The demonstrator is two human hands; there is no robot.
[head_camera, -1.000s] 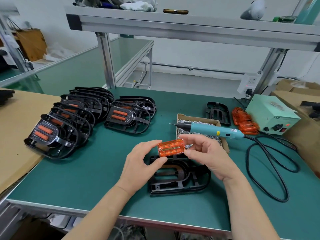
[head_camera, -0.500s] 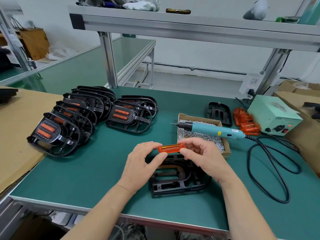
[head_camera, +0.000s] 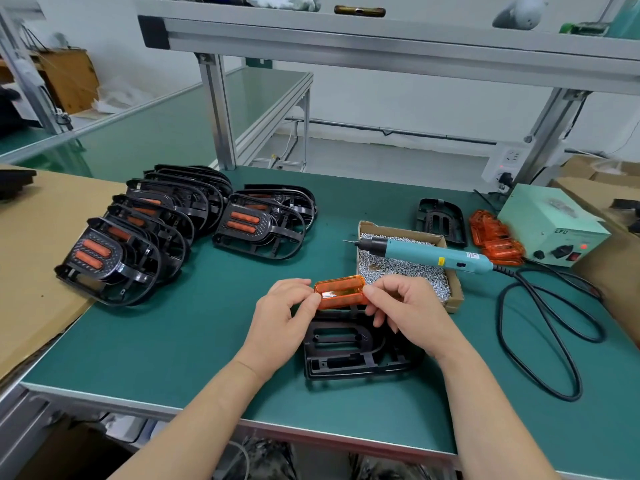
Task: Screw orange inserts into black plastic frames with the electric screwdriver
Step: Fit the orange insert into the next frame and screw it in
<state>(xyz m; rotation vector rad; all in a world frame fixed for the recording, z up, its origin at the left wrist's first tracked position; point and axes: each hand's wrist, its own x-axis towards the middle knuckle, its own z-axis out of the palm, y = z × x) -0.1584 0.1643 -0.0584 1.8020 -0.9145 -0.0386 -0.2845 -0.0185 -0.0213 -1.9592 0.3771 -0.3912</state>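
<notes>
An orange insert point(head_camera: 341, 292) is held just above the far end of a black plastic frame point(head_camera: 346, 351) that lies flat on the green mat. My left hand point(head_camera: 282, 318) pinches the insert's left end and my right hand point(head_camera: 408, 311) pinches its right end. The teal electric screwdriver point(head_camera: 429, 254) lies untouched across a cardboard box of screws point(head_camera: 398, 268), its tip pointing left.
Several finished frames with orange inserts point(head_camera: 145, 230) are stacked at the left, partly on cardboard. A spare black frame point(head_camera: 440, 221), a pile of orange inserts point(head_camera: 495, 239) and the green power supply point(head_camera: 550, 226) sit at the back right. A black cable point(head_camera: 540, 327) loops on the right.
Both hands have turned the orange insert: it faced me first, then went edge-on, and now shows its top tilted away, low over the frame.
</notes>
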